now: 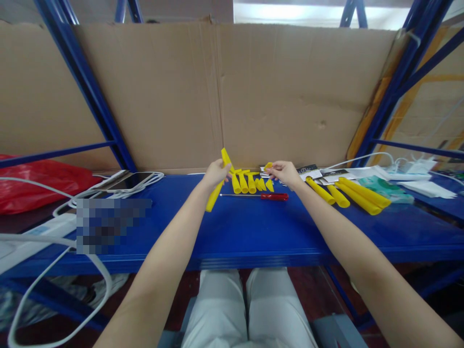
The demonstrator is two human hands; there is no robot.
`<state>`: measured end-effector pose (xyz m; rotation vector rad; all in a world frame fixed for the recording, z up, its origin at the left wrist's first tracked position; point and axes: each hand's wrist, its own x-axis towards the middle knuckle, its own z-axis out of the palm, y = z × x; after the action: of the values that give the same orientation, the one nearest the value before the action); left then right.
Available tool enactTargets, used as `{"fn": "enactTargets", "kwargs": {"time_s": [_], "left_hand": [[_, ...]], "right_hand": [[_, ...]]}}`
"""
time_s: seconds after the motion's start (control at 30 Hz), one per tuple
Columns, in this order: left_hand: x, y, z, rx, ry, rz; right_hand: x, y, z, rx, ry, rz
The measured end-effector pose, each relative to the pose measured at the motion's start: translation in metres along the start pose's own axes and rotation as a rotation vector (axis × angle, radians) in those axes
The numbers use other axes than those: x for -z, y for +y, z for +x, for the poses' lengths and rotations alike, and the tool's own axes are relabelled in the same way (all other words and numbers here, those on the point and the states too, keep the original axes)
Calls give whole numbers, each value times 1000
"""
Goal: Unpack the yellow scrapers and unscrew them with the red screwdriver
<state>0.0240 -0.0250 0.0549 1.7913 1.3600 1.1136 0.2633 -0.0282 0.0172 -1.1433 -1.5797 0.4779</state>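
My left hand [216, 173] is closed around yellow plastic pieces, one long piece [214, 197] slanting down below the fingers and another part sticking up above them. My right hand [283, 173] pinches a small yellow piece [268, 166] at the back of the blue shelf. Between the hands stand several short yellow tubes [244, 183] side by side, with small yellow wedge-shaped pieces [260, 184] to their right. In front of them lies a screwdriver [274, 196] with a red handle, its shaft pointing left.
Longer yellow tubes [362, 197] lie at the right, near printed cards [309, 172] and a green plastic bag [386, 189]. A cardboard sheet [275, 96] walls the back. White cables [145, 181], a power strip [43, 237] and a red bag [43, 181] are at the left.
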Motion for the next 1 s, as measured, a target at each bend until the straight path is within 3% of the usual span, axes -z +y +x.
{"fn": "enactTargets", "kwargs": {"time_s": [0.1,0.23,0.43,0.57,0.8,1.0], "left_hand": [[10,-5,16,82,53,61],[15,-12,33,196,-25,77],[15,-26,47,305,-72,-48],[18,-35,49,348,-145,-118],[25,-42,38,414,-296,-134],[27,-39,35,416,-295,-169]], "right_hand": [[8,21,4,-17,-74,-137],[4,36,8,-38,-160,-308],[-3,34,7,-22,-281,-740],[-2,30,3,-73,-290,-908],[1,23,-2,-41,-312,-878],[0,20,-4,-64,-294,-833]]}}
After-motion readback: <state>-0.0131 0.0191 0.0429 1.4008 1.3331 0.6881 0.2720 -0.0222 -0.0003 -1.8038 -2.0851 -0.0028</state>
